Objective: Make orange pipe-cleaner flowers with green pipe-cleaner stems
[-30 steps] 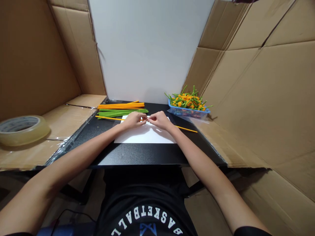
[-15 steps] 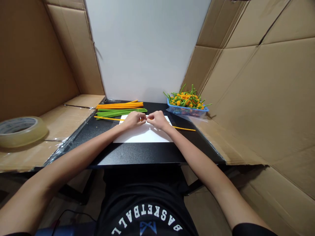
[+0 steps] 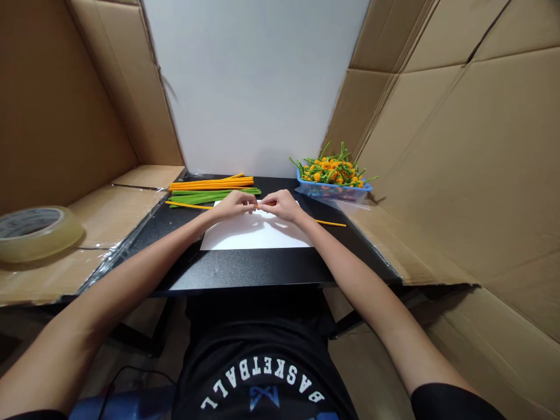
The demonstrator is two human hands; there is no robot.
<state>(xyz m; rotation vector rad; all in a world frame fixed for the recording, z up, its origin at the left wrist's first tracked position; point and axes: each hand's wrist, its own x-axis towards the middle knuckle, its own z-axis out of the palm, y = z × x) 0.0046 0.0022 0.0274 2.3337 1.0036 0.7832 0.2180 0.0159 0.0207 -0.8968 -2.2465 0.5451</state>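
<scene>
Pinching a short bit of orange pipe cleaner (image 3: 258,207) between the left hand (image 3: 234,204) and the right hand (image 3: 283,205), over a white paper sheet (image 3: 256,238).
Each grip is closed, thumb against fingers, with the orange bit at the meeting fingertips; straight orange lengths show beyond the left wrist (image 3: 189,205) and the right wrist (image 3: 331,223), though whether they join the pinched bit is hard to tell; the sheet lies on a black counter (image 3: 245,271); green pipe cleaners (image 3: 192,199) lie beyond the left hand, a bundle of orange pipe cleaners (image 3: 214,185) behind them; at far right, a blue basket (image 3: 335,191) carries orange-headed, green-stemmed pieces (image 3: 328,167).
</scene>
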